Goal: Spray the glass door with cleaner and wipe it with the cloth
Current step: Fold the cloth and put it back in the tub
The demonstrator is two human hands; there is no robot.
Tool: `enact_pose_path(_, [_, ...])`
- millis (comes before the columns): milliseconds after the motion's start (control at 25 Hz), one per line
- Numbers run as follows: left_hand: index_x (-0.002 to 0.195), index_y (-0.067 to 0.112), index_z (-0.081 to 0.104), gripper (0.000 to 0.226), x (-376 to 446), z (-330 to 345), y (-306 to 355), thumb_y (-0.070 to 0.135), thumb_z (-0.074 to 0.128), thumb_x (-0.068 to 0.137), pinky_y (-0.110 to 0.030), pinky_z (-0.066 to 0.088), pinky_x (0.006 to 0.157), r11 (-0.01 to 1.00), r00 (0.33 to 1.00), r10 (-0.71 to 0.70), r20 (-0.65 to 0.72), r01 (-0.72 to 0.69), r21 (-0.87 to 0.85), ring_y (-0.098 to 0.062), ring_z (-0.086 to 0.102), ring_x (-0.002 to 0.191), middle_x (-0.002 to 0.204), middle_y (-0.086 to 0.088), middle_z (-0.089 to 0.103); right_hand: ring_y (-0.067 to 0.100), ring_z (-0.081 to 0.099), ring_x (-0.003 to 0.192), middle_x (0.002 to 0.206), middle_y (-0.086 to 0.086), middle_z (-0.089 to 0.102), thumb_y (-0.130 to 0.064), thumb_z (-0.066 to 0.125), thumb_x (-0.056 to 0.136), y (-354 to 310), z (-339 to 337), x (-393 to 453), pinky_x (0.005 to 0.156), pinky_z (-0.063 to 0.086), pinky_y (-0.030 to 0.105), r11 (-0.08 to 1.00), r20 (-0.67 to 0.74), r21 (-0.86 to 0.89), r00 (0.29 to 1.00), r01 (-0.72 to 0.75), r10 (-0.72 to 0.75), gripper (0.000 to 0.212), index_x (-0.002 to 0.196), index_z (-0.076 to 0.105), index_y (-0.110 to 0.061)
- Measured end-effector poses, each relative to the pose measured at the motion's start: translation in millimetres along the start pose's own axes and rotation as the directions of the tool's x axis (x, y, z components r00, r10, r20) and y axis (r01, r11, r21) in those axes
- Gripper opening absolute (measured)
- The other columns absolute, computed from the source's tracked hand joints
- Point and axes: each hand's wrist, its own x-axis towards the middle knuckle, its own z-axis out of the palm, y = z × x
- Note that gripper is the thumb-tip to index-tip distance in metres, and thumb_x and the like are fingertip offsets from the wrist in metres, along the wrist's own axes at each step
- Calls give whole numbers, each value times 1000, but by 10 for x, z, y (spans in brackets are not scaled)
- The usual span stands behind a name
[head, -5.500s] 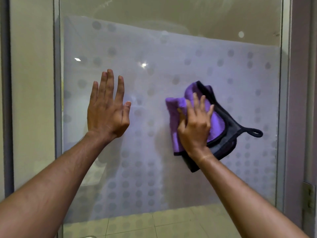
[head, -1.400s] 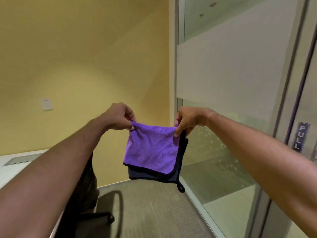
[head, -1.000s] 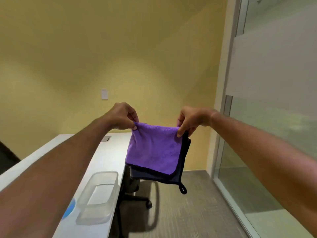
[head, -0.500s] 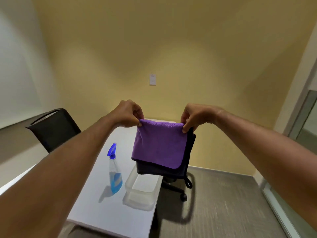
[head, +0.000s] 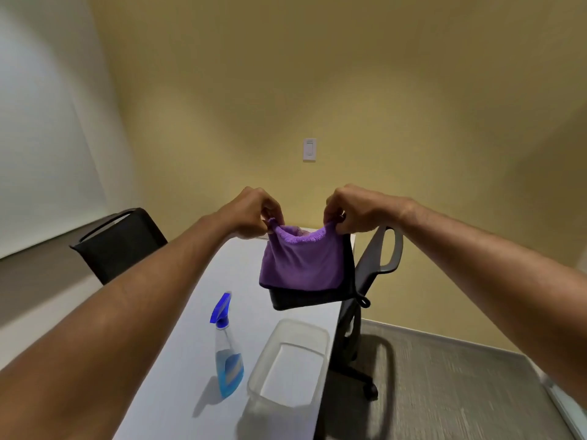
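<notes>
Purple with a dark border, the folded cloth (head: 301, 265) hangs slack above the white surface (head: 190, 360). The left hand (head: 249, 215) and right hand (head: 355, 211) each pinch a top corner in curled fingers (head: 332, 214).

No legible text, brand, number or sign appears in this view; the spray bottle (head: 228, 354) shows no readable label, and the wall switch plate (head: 309, 149) bears markings too small and blurred to be read
</notes>
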Motion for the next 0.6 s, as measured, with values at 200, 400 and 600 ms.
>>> enact_pose_path(200, [90, 11, 78, 29, 358, 18, -86, -12, 72, 74, -38, 61, 79, 993, 997, 72, -39, -75, -89, -13, 70, 84, 85, 0, 74, 15, 65, 80, 87, -3, 70, 13, 58, 71, 69, -23, 359, 70, 55, 27, 994, -146, 34, 984, 107, -102, 39, 95, 79, -11])
enact_pose_path(400, [88, 13, 78, 25, 667, -18, -264, -7, 77, 73, -36, 61, 80, 963, 989, 107, -99, -128, -237, -13, 71, 85, 84, 1, 74, 13, 70, 82, 90, 3, 74, 11, 66, 78, 166, 16, 698, 78, 61, 29, 978, -280, 189, 959, 90, -34, 30, 98, 76, -7])
enact_pose_path(600, [84, 18, 77, 30, 919, -62, -450, -10, 74, 73, -28, 59, 80, 925, 980, 119, -157, -167, -342, -15, 72, 88, 84, 1, 74, 7, 60, 79, 84, -9, 62, -8, 75, 83, 249, 133, 959, 68, 51, 18, 945, -469, 324, 875, 44, 120, 20, 103, 70, -12])
